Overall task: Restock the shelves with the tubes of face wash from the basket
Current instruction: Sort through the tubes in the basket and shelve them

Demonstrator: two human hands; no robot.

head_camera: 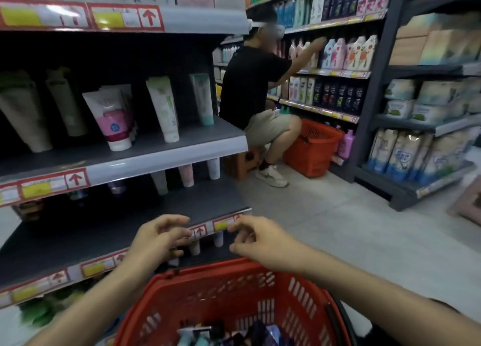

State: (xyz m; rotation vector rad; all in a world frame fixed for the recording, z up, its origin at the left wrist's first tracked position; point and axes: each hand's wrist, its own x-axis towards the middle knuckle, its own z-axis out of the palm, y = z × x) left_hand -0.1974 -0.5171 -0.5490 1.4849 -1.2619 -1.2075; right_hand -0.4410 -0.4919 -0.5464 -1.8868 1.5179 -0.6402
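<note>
Red plastic basket [234, 291] sits below our fingers, with tubes [194, 338] of face wash lying in its bottom. Our left hand [158, 237] and right hand [256, 239] hover side by side above its far rim, fingers loosely curled and gripping nothing. Just beyond the fingertips runs a shelf edge [220, 224] with price labels. Well above the fingers, shelved tubes [117, 116] stand cap-down. Beyond the right fingers, a person [250, 85] crouches beside a second basket [312, 148].
</note>
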